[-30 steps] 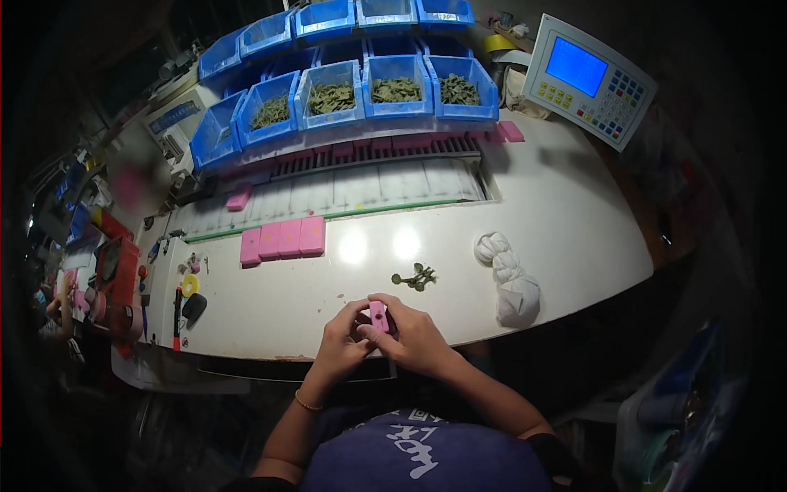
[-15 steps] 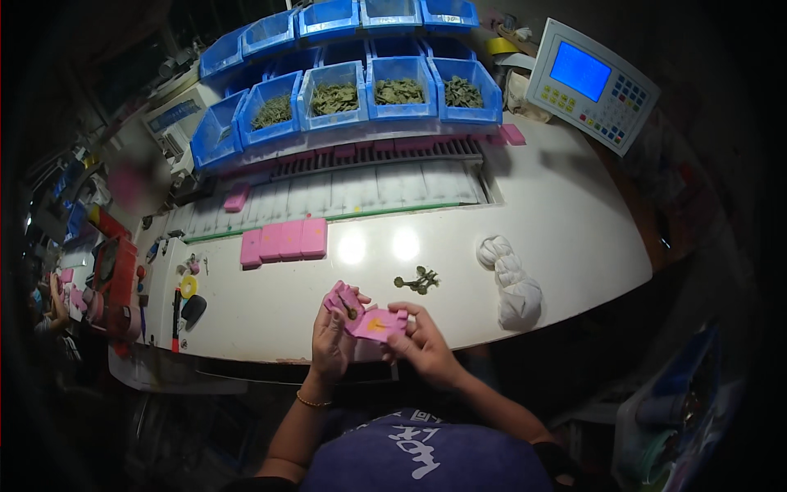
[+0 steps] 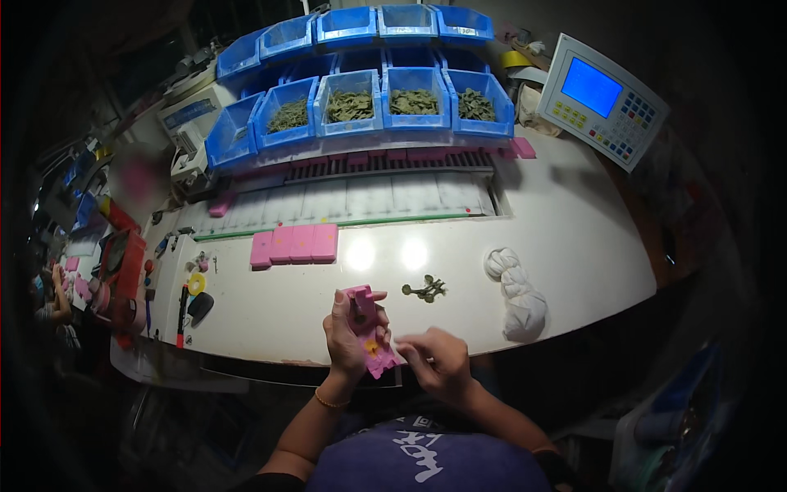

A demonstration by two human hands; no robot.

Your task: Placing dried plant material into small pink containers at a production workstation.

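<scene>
Near the table's front edge, my left hand (image 3: 348, 332) is closed around a pink rubber mould (image 3: 378, 356) that is spread open. Its upper part stands between my thumb and fingers, with a dark mark inside. The lower flap hangs down and bears a yellow patch. Just right of the flap is my right hand (image 3: 441, 361), its fingers curled and thumb and forefinger together; whether anything is in them cannot be made out. Beyond my hands, a small cluster of dark green sprig-like pieces (image 3: 425, 288) lies on the white tabletop (image 3: 459, 320).
Several pink blocks (image 3: 295, 243) stand in a row behind my left hand. A knotted white cloth (image 3: 520, 295) lies at the right. Blue bins (image 3: 348, 101), some with green pieces, rise at the back. A keypad panel (image 3: 603, 100) stands back right; a yellow ring (image 3: 196, 284) lies left.
My right hand has let go of the mould's flap and moved slightly right and down. The mould, in my left hand, has turned so its flap hangs downward. The view has shifted a little.
</scene>
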